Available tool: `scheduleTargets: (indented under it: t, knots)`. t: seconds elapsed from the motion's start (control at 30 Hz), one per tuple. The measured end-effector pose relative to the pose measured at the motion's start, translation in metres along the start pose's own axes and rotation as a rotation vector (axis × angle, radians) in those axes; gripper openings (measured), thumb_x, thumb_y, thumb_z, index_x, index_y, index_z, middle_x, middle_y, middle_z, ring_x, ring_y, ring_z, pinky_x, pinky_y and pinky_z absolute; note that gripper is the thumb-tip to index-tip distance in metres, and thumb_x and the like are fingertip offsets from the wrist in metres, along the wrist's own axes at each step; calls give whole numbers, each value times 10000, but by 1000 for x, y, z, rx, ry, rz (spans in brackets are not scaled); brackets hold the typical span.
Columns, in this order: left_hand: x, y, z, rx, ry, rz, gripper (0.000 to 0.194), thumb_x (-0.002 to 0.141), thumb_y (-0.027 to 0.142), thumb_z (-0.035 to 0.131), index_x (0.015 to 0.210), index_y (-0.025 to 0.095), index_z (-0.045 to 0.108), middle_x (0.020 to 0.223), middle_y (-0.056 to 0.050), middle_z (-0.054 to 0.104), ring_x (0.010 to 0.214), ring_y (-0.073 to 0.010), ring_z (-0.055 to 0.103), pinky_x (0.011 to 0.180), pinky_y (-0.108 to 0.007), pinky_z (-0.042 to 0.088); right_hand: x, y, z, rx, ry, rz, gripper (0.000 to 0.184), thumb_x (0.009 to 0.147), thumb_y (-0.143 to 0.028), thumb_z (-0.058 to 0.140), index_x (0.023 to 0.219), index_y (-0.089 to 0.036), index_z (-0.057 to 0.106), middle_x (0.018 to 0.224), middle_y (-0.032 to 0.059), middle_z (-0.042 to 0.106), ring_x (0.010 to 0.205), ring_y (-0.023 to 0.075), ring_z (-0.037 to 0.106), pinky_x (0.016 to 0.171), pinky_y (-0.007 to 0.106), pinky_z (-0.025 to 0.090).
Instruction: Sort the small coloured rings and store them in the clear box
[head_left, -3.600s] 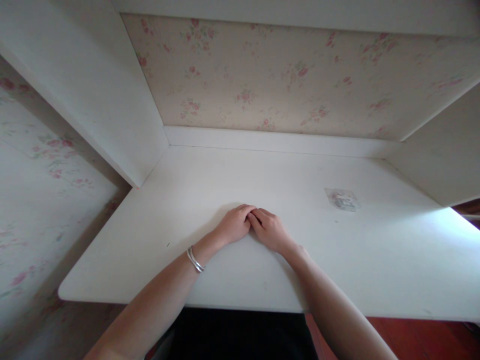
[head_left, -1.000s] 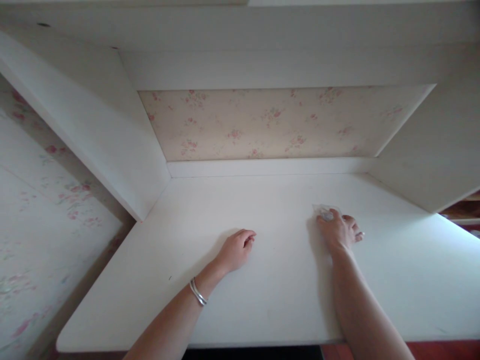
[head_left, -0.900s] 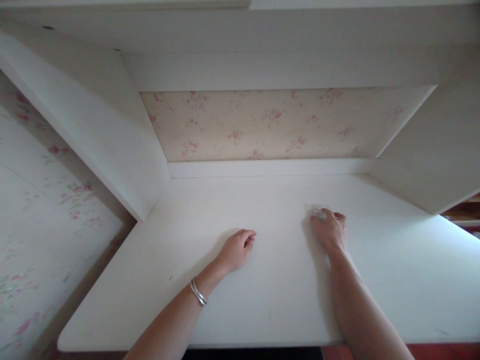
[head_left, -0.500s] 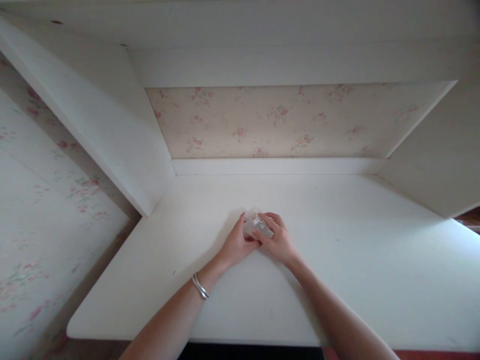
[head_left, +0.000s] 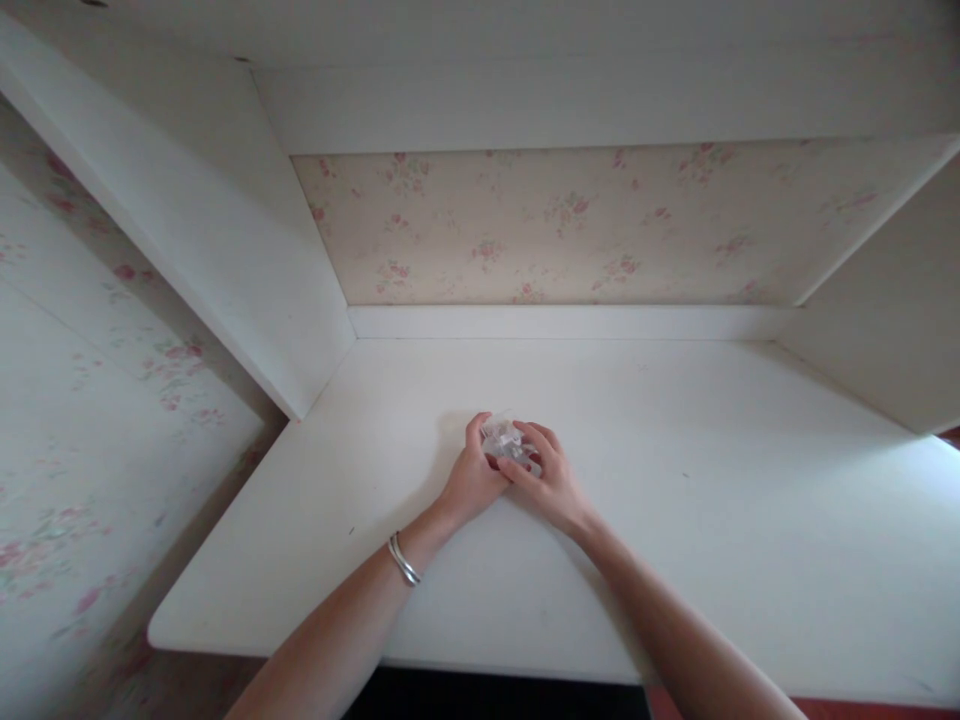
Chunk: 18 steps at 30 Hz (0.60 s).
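Between my two hands is a small bundle of crumpled clear plastic (head_left: 501, 438), whitish and shiny with jagged folds; its exact kind I cannot make out. My left hand (head_left: 472, 478) cups it from the left, thumb up along its side. From the right, my right hand (head_left: 553, 480) closes over it, with the thumb across the near side and the fingers curled on the far side. The hands meet at the near edge of the bundle, low over the white desk (head_left: 480, 580). A silver bracelet (head_left: 404, 560) circles my left wrist.
White side panels stand at the left (head_left: 225, 230) and right (head_left: 892, 310) of the desk, with a shelf (head_left: 525, 50) overhead. Floral wallpaper (head_left: 525, 220) shows at the back. Small dark specks lie on the desktop.
The view has shifted slightly. My fingers have moved around the plastic, which looks more crumpled and jagged now. Both hands keep hold of it.
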<state>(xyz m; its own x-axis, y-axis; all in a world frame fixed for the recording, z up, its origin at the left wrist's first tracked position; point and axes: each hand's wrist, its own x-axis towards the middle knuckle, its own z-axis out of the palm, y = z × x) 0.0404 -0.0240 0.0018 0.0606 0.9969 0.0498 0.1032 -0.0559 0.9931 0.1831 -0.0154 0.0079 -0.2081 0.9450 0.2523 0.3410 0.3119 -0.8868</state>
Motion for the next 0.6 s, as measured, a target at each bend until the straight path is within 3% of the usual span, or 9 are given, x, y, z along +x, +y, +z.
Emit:
scheduleTargets:
  t: [0.2,0.37,0.6]
  knots:
    - [2,-6,-2,149,-33,11,851,655,101,691,1369,213,243,1112,-111,633,799,-169,660,734,-290,536,1,-5,-6,-178,28,73,589,739,-490,635,1264,-242,537,1126,83,639,943,224,621,845,376,493]
    - [0,-4,-2,171,-54,1,839,651,189,739,1355,202,282,1125,-123,628,822,-187,658,736,-305,533,1,-8,-15,-296,-21,77,485,771,-461,579,1204,-245,605,920,49,705,785,198,651,736,313,502]
    - [-2,2,0,123,-49,-38,845,635,246,777,1340,214,312,1120,-116,634,838,-189,653,759,-319,528,1,-8,-16,-273,-19,115,518,780,-477,554,1204,-188,625,944,67,716,782,202,662,781,306,505]
